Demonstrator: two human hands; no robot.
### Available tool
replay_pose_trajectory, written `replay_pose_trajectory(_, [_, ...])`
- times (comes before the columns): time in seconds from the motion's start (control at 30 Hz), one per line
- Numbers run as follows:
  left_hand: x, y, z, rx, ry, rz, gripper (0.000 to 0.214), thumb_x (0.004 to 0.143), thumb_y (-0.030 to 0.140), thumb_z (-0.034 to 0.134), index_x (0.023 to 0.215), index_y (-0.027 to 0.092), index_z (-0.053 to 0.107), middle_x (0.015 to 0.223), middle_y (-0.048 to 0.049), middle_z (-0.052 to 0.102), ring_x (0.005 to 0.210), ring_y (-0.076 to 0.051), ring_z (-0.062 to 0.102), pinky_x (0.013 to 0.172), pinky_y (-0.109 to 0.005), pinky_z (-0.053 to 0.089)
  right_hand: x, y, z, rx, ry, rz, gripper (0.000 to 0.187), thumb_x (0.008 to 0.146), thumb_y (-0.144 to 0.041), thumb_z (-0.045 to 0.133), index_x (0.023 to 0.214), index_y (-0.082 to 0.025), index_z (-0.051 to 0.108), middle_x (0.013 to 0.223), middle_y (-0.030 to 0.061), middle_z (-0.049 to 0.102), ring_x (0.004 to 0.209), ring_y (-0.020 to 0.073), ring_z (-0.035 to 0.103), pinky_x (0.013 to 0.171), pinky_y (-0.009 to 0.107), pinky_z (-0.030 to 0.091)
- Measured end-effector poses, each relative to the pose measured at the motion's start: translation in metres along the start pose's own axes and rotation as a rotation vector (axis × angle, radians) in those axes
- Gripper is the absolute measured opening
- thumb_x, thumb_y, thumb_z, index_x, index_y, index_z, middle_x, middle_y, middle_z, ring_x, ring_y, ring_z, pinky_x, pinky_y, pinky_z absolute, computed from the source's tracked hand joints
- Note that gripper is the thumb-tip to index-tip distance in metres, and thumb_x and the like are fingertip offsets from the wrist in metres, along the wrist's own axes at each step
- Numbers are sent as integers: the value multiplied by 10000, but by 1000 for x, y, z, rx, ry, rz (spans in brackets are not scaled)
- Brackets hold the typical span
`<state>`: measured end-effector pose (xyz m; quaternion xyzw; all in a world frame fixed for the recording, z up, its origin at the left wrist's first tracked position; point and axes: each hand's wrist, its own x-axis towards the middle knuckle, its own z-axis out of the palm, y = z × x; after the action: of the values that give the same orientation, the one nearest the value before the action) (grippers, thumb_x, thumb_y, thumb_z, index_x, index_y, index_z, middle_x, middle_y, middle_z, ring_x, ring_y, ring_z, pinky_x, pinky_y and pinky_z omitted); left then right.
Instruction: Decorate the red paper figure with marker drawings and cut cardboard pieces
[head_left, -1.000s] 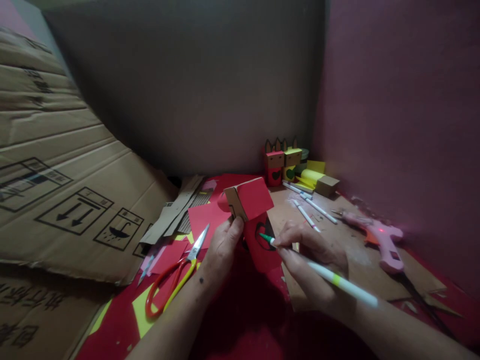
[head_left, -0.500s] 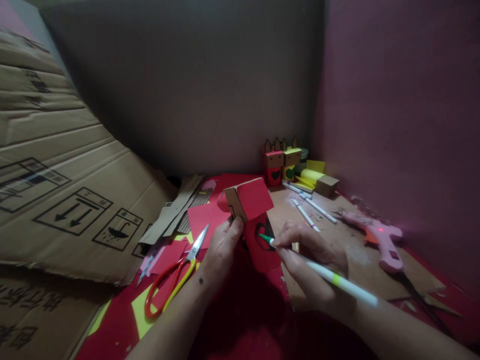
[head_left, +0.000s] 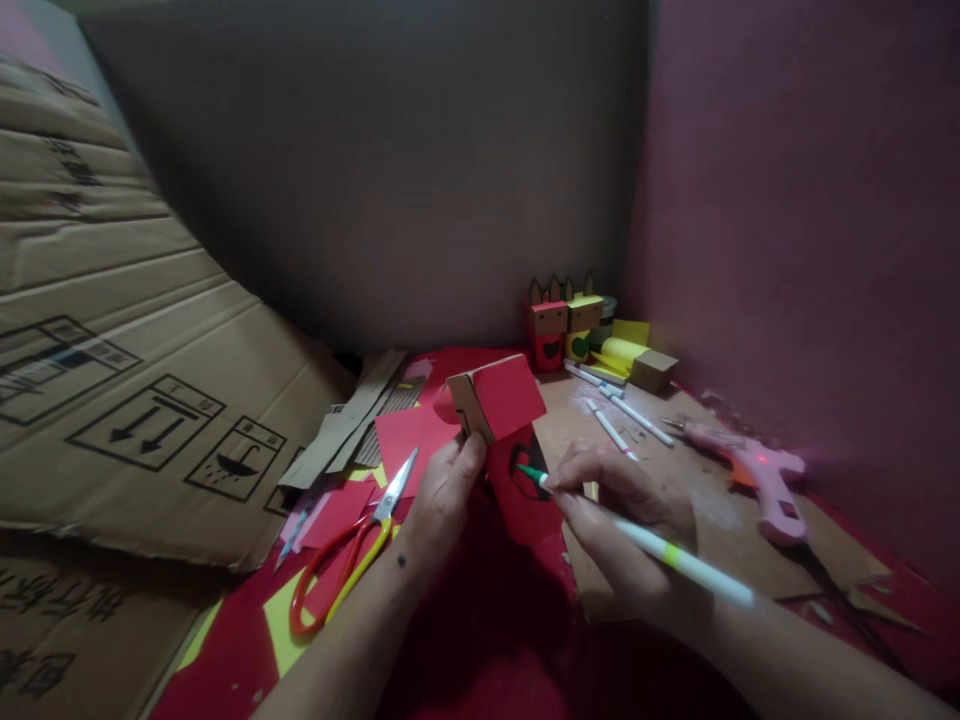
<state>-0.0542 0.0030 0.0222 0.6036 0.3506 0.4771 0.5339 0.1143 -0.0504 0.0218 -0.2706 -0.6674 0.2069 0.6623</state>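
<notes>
My left hand (head_left: 448, 485) is closed around a red paper-and-cardboard figure (head_left: 511, 398), thumb on the side of its box-shaped head. The figure leans, its red tube body pointing down toward me. A dark outline, partly filled, marks the body. My right hand (head_left: 619, 520) grips a white felt-tip marker (head_left: 682, 565) with a green tip and a yellow-green band. The marker's tip rests at the dark outline. Scissors (head_left: 367, 540) with red and yellow handles lie left of my left hand, blades pointing away.
Two finished-looking animal figures, red (head_left: 548, 335) and yellow (head_left: 581, 330), stand at the back. Several markers (head_left: 637, 415) lie on a cardboard sheet (head_left: 720, 520). A pink glue gun (head_left: 765, 475) with a lit red light is at right. A large cardboard box (head_left: 150, 330) rises at left, near paper scraps.
Almost nothing differs. The marker and the red figure have shifted very slightly; both hands keep their hold.
</notes>
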Motion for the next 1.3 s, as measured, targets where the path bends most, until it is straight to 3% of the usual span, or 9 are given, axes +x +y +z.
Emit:
replay_pose_trajectory(0.1, [0, -1, 0, 2, -5, -4, 520, 893, 593, 508, 1042, 121, 670, 1031, -108, 720, 973, -277, 637, 869, -365, 477, 2, -1, 1, -2, 49, -21, 220, 852, -42, 518, 880, -242, 606, 719, -15, 554, 657, 138, 523, 584, 296, 399])
replay_pose_trajectory(0.3, [1, 3, 1, 21, 11, -12, 522, 883, 593, 525, 1010, 112, 683, 1026, -116, 722, 954, -282, 636, 840, -369, 488, -1, 1, -1, -5, -19, -6, 196, 833, -50, 522, 855, -235, 583, 704, -11, 552, 626, 142, 505, 555, 301, 378])
replay_pose_trajectory(0.57, [-1, 6, 2, -13, 1, -13, 548, 864, 612, 541, 1061, 120, 677, 1068, -120, 721, 1006, -297, 638, 890, -383, 480, 2, -1, -1, -8, 39, -2, 216, 849, -45, 525, 879, -241, 612, 708, -20, 555, 648, 130, 515, 570, 281, 392])
replay_pose_trajectory(0.77, [0, 7, 2, 41, -1, -31, 536, 888, 602, 506, 1023, 111, 676, 1040, -118, 728, 994, -297, 639, 834, -368, 497, -1, 2, -1, 8, -30, 10, 184, 845, -56, 527, 848, -230, 589, 674, -23, 510, 606, 132, 470, 543, 295, 353])
replay_pose_trajectory(1.03, [-1, 6, 4, -24, -6, -13, 548, 866, 613, 537, 1065, 119, 667, 1044, -114, 734, 978, -299, 661, 834, -376, 513, 3, -2, -2, -46, 78, 24, 178, 851, -74, 531, 851, -231, 614, 701, -6, 583, 680, 158, 564, 575, 297, 410])
replay_pose_trajectory(1.3, [1, 4, 2, 11, -1, -6, 540, 879, 610, 516, 1064, 125, 665, 1058, -120, 728, 1001, -304, 655, 894, -405, 499, 2, -2, -2, -25, 59, 23, 184, 842, -65, 523, 836, -233, 597, 672, -20, 544, 606, 132, 502, 541, 287, 385])
